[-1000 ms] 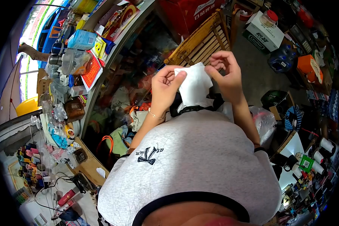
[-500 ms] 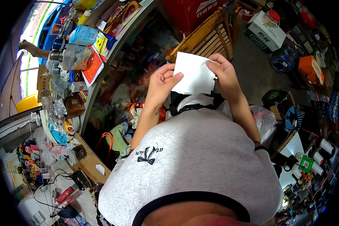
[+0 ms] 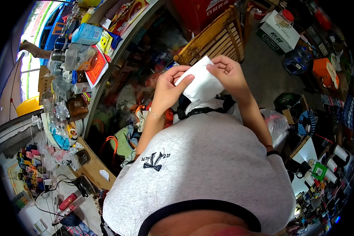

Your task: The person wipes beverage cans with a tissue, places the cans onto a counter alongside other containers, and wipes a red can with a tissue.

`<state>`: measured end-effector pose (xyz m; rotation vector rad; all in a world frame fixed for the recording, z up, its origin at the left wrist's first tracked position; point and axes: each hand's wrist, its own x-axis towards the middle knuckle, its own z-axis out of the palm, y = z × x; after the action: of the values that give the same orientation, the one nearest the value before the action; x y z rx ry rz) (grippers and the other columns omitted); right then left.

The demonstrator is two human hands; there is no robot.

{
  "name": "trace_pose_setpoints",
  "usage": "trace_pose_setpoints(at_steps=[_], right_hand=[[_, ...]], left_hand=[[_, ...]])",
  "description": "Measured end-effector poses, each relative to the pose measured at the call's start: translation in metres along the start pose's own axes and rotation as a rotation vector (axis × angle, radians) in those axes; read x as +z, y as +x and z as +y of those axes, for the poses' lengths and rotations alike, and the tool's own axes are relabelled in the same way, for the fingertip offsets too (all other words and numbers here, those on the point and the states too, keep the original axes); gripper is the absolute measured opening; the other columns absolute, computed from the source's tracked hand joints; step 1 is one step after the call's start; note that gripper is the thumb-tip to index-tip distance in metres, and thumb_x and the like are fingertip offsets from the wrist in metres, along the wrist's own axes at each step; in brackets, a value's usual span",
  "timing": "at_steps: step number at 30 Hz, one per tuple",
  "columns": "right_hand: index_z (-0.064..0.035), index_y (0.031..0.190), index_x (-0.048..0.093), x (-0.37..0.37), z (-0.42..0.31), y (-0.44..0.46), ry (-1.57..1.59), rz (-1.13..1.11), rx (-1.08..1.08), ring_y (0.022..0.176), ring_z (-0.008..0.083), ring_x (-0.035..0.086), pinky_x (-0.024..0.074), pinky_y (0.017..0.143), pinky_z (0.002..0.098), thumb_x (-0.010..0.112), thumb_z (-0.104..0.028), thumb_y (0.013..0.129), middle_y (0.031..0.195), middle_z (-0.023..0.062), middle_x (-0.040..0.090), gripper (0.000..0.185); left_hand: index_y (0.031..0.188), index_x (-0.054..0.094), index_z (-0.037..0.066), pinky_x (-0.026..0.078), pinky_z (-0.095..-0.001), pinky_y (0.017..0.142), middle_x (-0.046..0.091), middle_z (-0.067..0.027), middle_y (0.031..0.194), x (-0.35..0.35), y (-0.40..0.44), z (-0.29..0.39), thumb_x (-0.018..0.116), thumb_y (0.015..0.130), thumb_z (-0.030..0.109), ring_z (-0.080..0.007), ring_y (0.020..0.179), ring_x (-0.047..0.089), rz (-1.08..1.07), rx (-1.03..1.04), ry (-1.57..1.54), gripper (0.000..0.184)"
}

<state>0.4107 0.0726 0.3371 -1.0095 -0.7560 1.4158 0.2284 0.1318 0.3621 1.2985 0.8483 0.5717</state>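
A small white sheet, paper or thin cloth [image 3: 200,83], is held up between my two hands in front of my waist. My left hand [image 3: 170,87] pinches its left edge between thumb and fingers. On the other side, my right hand [image 3: 229,77] grips the upper right part, thumb on top and fingers curled behind. The sheet is tilted and slightly bent, with one corner pointing up. White fabric [image 3: 204,104] lies just below it, over my lap.
A slatted wooden chair [image 3: 216,37] stands just beyond my hands. On the left runs a shelf edge [image 3: 118,49] crowded with goods, including a plastic jar [image 3: 78,57]. A white-green box [image 3: 278,32] and a blue-black bottle pack [image 3: 297,61] sit at the right.
The sheet first opened out flat and square, then tilted and bent with its corner up. My right hand has moved slightly left, closer to my left hand.
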Motion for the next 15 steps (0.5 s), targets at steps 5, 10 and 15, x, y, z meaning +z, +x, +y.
trace_pose_setpoints(at_steps=[5,10,15], right_hand=[[0.0014,0.097,0.053,0.002,0.003,0.0,0.14,0.042,-0.037,0.077,0.0064,0.056,0.0441,0.069,0.0174,0.058,-0.007,0.083,0.09,0.0066,0.061,0.018],[0.0001,0.097,0.057,0.008,-0.002,-0.001,-0.145,-0.034,-0.057,0.078,0.0076,0.055,0.0439,0.07,0.0212,0.06,-0.011,0.081,0.087,0.0035,0.06,0.019],[-0.0016,0.087,0.059,0.011,0.015,0.008,-0.294,-0.003,-0.085,0.074,0.0067,0.052,0.043,0.065,0.021,0.064,-0.013,0.078,0.08,0.0006,0.059,0.015]], left_hand=[[0.09,0.059,-0.004,0.039,-0.0127,0.055,0.061,-0.0016,0.077,-0.005,0.002,-0.007,0.064,0.079,0.006,-0.0011,0.065,0.051,0.187,0.071,-0.042,0.015],[0.086,0.061,-0.001,0.035,-0.0139,0.051,0.057,0.0033,0.068,-0.003,0.0,-0.007,0.066,0.078,0.008,0.0009,0.058,0.045,0.151,0.069,0.064,0.013],[0.084,0.062,0.002,0.041,-0.0244,0.053,0.06,-0.0043,0.067,-0.003,-0.002,-0.001,0.066,0.078,0.019,-0.0092,0.058,0.051,0.143,0.132,0.454,0.018]])
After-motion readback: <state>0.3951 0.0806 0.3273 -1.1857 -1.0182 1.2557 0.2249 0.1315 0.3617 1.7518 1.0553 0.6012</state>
